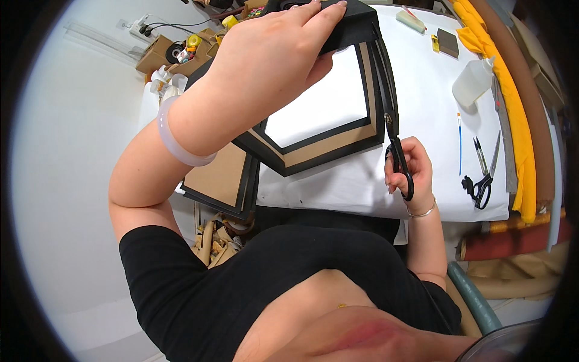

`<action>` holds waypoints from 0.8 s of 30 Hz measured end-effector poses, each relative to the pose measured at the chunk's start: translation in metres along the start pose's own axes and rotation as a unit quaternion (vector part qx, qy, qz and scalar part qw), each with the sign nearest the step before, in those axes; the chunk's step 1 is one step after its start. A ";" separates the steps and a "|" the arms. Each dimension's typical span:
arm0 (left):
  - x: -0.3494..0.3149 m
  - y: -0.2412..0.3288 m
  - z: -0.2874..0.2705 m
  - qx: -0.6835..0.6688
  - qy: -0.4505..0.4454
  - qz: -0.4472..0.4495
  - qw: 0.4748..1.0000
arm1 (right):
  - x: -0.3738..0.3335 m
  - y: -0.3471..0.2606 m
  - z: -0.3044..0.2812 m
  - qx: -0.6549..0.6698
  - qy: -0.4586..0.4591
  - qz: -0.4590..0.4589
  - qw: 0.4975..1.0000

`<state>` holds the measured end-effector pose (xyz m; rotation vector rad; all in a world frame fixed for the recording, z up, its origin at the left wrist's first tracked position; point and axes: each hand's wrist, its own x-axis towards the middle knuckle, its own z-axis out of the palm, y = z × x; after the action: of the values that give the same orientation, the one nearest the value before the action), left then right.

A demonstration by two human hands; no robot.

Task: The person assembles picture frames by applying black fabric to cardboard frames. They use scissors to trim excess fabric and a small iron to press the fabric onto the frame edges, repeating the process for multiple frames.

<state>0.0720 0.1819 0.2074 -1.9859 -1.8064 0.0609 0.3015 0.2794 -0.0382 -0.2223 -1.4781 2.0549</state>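
My left hand (274, 57) reaches across the top of the view, its fingers closed over the black upper part of a frame-shaped piece (332, 145). This piece has black edges, a tan inner band and a large opening that shows white behind it. It is held tilted above the table. In my right hand (417, 168) is a pair of black scissors (395, 139), fingers through the handle loops. The blades point away from me, along the piece's right edge; whether they touch it I cannot tell. Tan panels with black borders (220, 178) lie stacked under my left forearm.
On the white tabletop (434, 114), toward the right, are a clear squeeze bottle (473, 84), a blue brush (460, 145), thread snips (480, 155) and other black-handled scissors (481, 190). A dark block (447, 43) lies farther back. Yellow cloth (523, 139) runs along the right.
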 end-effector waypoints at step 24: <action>-0.001 0.000 0.000 0.009 0.013 0.017 1.000 | 0.003 0.010 0.004 -0.004 0.023 -0.018 1.000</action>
<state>0.0717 0.1804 0.2075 -1.9949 -1.7503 0.0618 0.2936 0.2752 -0.0454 -0.2429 -1.4526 2.0038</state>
